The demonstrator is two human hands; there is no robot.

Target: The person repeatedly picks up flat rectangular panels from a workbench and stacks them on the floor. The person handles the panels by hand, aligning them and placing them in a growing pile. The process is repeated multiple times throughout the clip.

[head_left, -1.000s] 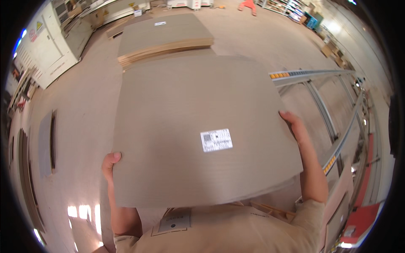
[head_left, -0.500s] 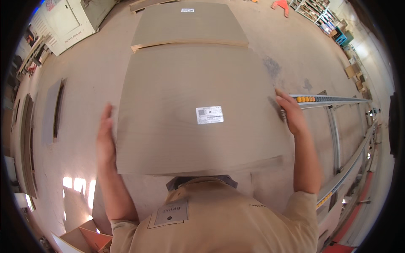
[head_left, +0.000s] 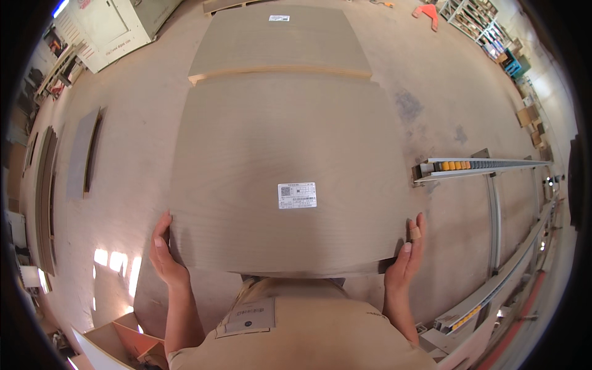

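A large flat brown wood-grain panel [head_left: 283,135] with a white label [head_left: 296,195] lies in front of my body, its near edge close to my waist. At its near left corner my left hand [head_left: 166,251] is upright, fingers extended along the side edge. My right hand [head_left: 407,251] is at the near right corner in a similar pose, with a tan band round one finger. Both hands have fingers stretched out rather than wrapped round the panel. Whatever lies beneath the panel is mostly hidden.
Beyond the panel is a stack of similar boards [head_left: 280,46]. A roller rail [head_left: 481,164] stands on the right. More boards [head_left: 83,151] lean at the left, near a white machine cabinet [head_left: 111,31]. An open wooden box [head_left: 120,342] sits at lower left.
The labelled panel has shifted toward me and slightly left. Both hands have come nearer my body along its sides, the right one from farther up the edge to the near corner.
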